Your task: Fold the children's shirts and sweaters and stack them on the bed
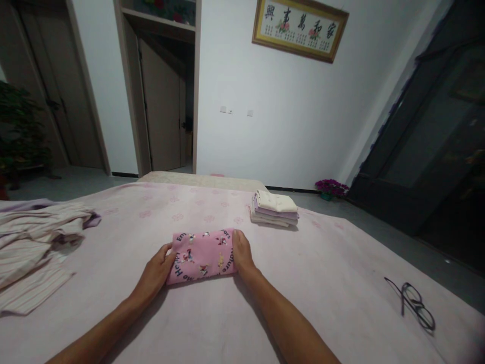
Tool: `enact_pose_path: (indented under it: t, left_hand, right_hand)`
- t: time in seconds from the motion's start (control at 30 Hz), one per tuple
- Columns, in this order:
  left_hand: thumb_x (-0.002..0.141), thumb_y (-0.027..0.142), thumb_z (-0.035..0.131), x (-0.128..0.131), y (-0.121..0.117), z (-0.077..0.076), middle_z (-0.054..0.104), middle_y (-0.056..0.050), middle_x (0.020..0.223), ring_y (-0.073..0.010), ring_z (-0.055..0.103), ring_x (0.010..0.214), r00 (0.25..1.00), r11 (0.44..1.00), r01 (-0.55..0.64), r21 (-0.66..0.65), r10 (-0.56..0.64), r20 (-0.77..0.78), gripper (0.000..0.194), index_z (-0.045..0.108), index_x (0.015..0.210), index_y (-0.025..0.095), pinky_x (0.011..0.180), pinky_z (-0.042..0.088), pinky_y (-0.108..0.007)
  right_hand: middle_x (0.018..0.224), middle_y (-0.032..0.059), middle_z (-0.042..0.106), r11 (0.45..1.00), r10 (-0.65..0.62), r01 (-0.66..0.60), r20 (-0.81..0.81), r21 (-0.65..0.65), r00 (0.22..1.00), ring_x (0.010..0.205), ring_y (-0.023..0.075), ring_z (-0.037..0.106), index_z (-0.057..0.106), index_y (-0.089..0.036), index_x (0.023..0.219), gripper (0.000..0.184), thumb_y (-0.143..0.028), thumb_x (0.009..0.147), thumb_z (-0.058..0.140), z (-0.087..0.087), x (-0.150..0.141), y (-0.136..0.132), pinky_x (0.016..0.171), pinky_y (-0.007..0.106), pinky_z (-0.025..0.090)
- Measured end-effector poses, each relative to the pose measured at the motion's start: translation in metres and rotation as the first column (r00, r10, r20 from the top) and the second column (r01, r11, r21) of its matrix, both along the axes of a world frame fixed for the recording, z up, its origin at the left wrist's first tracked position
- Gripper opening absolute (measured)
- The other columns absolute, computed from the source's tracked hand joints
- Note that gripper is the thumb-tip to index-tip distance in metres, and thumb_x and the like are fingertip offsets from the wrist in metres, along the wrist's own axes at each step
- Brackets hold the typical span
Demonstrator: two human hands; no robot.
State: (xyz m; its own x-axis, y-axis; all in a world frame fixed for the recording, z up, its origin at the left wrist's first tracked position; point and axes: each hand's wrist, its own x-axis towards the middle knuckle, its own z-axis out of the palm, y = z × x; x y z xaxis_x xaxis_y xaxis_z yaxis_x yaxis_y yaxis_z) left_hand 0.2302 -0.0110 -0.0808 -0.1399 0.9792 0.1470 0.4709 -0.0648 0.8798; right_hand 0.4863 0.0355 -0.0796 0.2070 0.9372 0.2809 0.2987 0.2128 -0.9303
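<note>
A folded pink patterned cloth point(202, 255) lies flat on the pink bed sheet point(159, 313) in front of me. My left hand point(156, 272) grips its left end, fingers curled onto the fabric. Along the cloth's right edge rests my right hand point(241, 252), fingers closed over the fold. Both forearms reach in from the bottom of the view.
A neat stack of folded cream and lilac cloths point(273, 208) sits further back to the right. Unfolded striped garments point(36, 242) are heaped at the left edge. Black glasses point(415, 302) lie on the sheet at the right. Beyond the bed are a doorway and a dark cabinet.
</note>
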Motion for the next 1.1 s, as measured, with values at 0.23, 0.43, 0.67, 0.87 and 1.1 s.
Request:
enact_pose_path:
  t: [0.23, 0.43, 0.67, 0.87, 1.1]
  left_hand:
    - [0.095, 0.052, 0.042, 0.0, -0.008, 0.0, 0.075, -0.003, 0.082, -0.0225, 0.072, 0.075, 0.976, 0.999, 0.047, -0.021, -0.05, -0.21, 0.069, 0.032, 0.153, 0.015, 0.071, 0.051, -0.031]
    - [0.099, 0.044, 0.035, -0.009, -0.015, 0.005, 0.077, -0.009, 0.094, -0.0262, 0.073, 0.083, 0.824, 0.997, 0.074, -0.031, -0.078, -0.561, 0.053, 0.046, 0.146, 0.022, 0.071, 0.051, -0.034]
    - [0.097, 0.041, 0.048, -0.002, 0.001, -0.002, 0.058, -0.015, 0.144, -0.0305, 0.053, 0.133, 0.574, 0.861, 0.367, 0.353, 0.089, -0.814, 0.051, 0.053, 0.143, 0.018, 0.108, 0.042, -0.047]
    - [0.089, 0.054, 0.057, -0.001, 0.006, -0.034, 0.044, -0.014, 0.156, -0.031, 0.044, 0.142, 0.493, 0.814, 0.544, 0.205, -0.112, -0.863, 0.072, 0.045, 0.151, 0.02, 0.118, 0.035, -0.048]
    - [0.072, 0.005, 0.054, -0.026, -0.003, -0.044, 0.051, -0.005, 0.152, -0.0223, 0.05, 0.139, 0.566, 0.768, 0.556, 0.317, -0.071, -0.821, 0.078, 0.048, 0.147, 0.027, 0.119, 0.038, -0.043]
  right_hand:
    - [0.107, 0.0096, 0.071, 0.991, 0.087, -0.042, 0.38, -0.126, 0.921, 0.096, 0.0224, 0.066, 0.04, -0.017, 0.15, 0.062, -0.026, 0.09, 0.052, -0.011, -0.002, 0.0, 0.087, 0.033, 0.047]
    - [0.124, 0.0127, 0.066, 0.998, 0.045, -0.003, 0.636, -0.066, 0.771, 0.11, 0.0244, 0.063, 0.051, -0.019, 0.141, 0.05, -0.018, 0.091, 0.046, -0.005, 0.001, -0.013, 0.096, 0.036, 0.046]
    - [0.152, 0.0147, 0.045, 0.984, 0.04, -0.161, 0.774, 0.081, 0.632, 0.142, 0.0302, 0.036, 0.05, -0.021, 0.144, 0.049, -0.022, 0.094, 0.05, 0.017, -0.013, -0.027, 0.116, 0.051, 0.027]
    - [0.161, 0.0141, 0.033, 0.916, 0.35, -0.371, 0.765, -0.156, 0.541, 0.151, 0.0319, 0.023, 0.043, -0.019, 0.151, 0.054, -0.041, 0.101, 0.044, 0.015, -0.016, -0.035, 0.121, 0.056, 0.015]
    - [0.161, 0.012, 0.033, 0.911, 0.373, -0.381, 0.71, -0.158, 0.598, 0.151, 0.0288, 0.023, 0.043, -0.019, 0.151, 0.054, -0.041, 0.102, 0.042, 0.004, -0.006, -0.029, 0.122, 0.054, 0.016]
